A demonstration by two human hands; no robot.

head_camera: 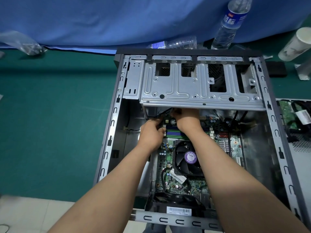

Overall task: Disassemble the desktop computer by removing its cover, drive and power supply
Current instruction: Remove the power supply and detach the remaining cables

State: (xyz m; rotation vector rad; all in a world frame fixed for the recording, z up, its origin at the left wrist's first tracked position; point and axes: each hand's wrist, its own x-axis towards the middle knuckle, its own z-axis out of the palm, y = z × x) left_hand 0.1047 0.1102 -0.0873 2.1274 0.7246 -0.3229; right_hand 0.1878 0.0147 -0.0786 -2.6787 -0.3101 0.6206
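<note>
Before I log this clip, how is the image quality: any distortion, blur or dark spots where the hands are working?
Head view: wide-angle bending bows the case edges and tilts the water bottle; the centre is sharp, the purple fan label nearly readable; the drive cage shadows the fingertips of the left hand and right hand; frame corners look soft.

The desktop computer case [193, 132] lies on its side on the green table, its cover off and the inside open to view. A silver metal drive cage [198, 84] spans the far end, its bays showing dark openings. Below it the green motherboard [181, 180] lies flat, a black cooler fan [187, 158] with a purple label at its middle
</note>
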